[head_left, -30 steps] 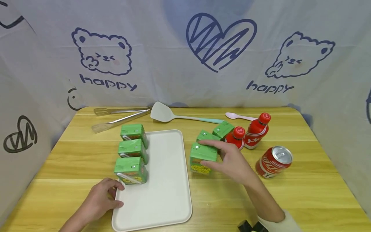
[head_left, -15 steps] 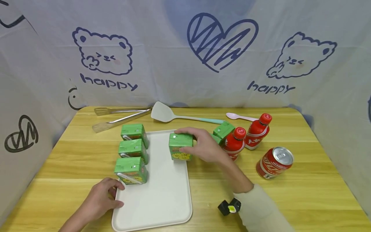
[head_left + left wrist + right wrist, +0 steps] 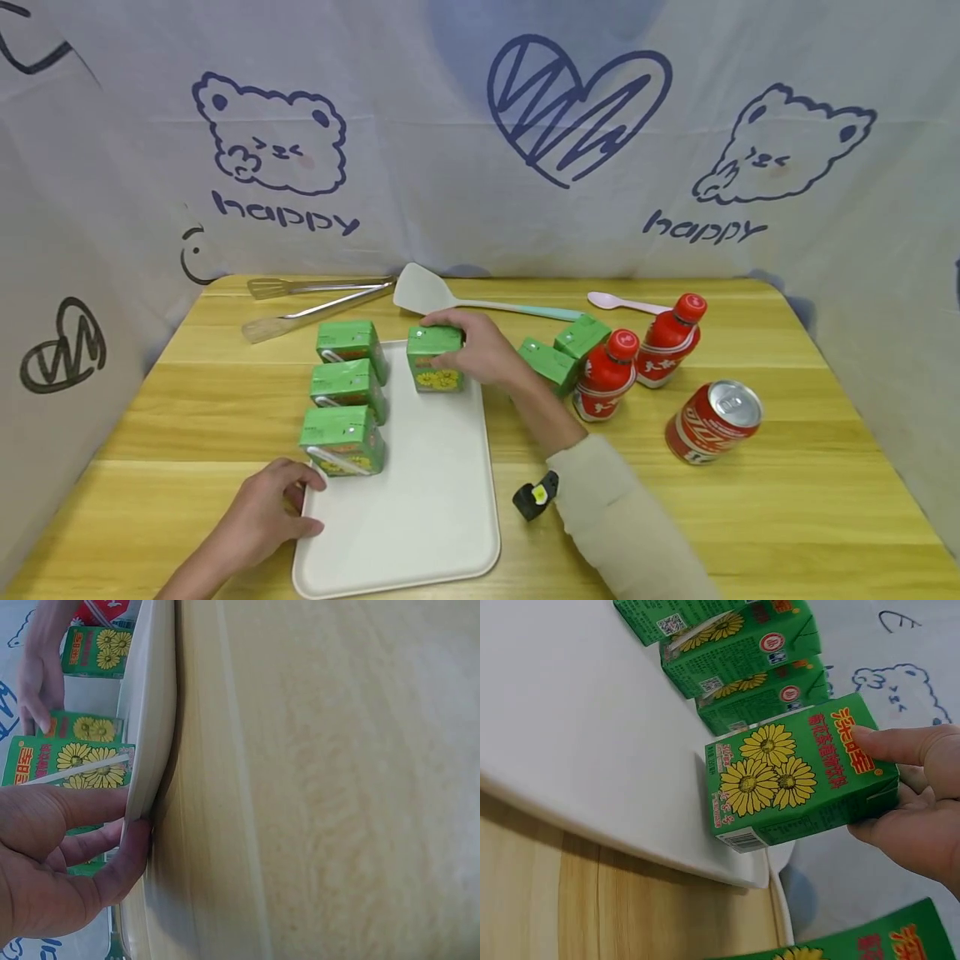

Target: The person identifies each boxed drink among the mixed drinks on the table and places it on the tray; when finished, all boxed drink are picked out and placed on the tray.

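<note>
My right hand (image 3: 483, 350) grips a green juice box (image 3: 427, 358) with yellow flowers at the far right corner of a white tray (image 3: 405, 525). In the right wrist view, thumb and fingers hold the top end of this juice box, its bottom at the tray surface; whether it bears weight I cannot tell. My left hand (image 3: 262, 512) pinches the tray's left rim, as the left wrist view shows. Along the tray's left side stand three more juice boxes, the nearest juice box (image 3: 341, 442) with a white straw on its front.
Right of the tray are two green juice boxes (image 3: 546, 365), two red-capped bottles (image 3: 606, 375) and a red can (image 3: 712, 423). Tongs (image 3: 322, 317), a spatula (image 3: 422, 290) and a pink spoon (image 3: 622, 302) lie along the back. A cloth with drawings hangs behind the table.
My right hand has carried the juice box leftward and away from me, from beside the other boxes onto the tray's far right corner. The left hand has stayed at the rim.
</note>
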Motion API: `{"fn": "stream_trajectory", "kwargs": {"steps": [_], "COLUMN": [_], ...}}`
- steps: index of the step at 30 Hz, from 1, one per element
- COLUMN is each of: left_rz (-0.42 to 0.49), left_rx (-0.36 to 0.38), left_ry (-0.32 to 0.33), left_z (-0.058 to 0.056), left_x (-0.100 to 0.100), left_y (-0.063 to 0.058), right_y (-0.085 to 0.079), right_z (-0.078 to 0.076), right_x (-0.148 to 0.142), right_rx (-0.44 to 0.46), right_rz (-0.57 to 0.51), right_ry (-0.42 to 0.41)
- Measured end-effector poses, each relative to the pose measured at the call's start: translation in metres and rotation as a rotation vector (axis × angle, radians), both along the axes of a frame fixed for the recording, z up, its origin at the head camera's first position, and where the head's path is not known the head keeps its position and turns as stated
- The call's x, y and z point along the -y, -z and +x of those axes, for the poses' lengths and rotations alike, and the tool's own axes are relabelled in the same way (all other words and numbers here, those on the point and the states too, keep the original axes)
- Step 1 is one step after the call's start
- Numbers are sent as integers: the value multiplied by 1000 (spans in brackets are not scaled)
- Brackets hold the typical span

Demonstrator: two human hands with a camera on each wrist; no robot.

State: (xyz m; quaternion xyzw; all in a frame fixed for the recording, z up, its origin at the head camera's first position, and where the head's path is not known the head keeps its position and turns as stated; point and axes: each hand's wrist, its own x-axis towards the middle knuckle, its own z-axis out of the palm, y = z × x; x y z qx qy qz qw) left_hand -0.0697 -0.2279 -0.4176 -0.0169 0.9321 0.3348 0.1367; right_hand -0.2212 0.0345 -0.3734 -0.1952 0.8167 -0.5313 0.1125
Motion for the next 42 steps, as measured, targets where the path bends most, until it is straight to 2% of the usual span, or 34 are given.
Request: {"fn": "stream_trajectory", "kwargs": {"steps": [5,13,20,26,31,36,42], "left_rz": [3,8,12,9,10,19,10], "left_rx": [-7,-28,-35,-28,-30,-28,-21], "left_ry": [-2,9,15,11,16,15,13], "left_z": [0,0,0,0,1,1,0], "left_x": [0,1,0,2,2,2,1], "left_y": [0,1,2,2,2,3,3], "right_y": [4,-1,-6,-19,-38,-58,-81], "right_z": [-10,-27,-30,-25,-16,-5,8], "right_x": [11,21,23,24,14,-6,-42], "right_rx": [16,26,37,-39,-139,-224,-226], "right_rz": [36,70,129,236,295,343,306], "right_ry": [5,-39,-54,-82,-131,-186,-236]}}
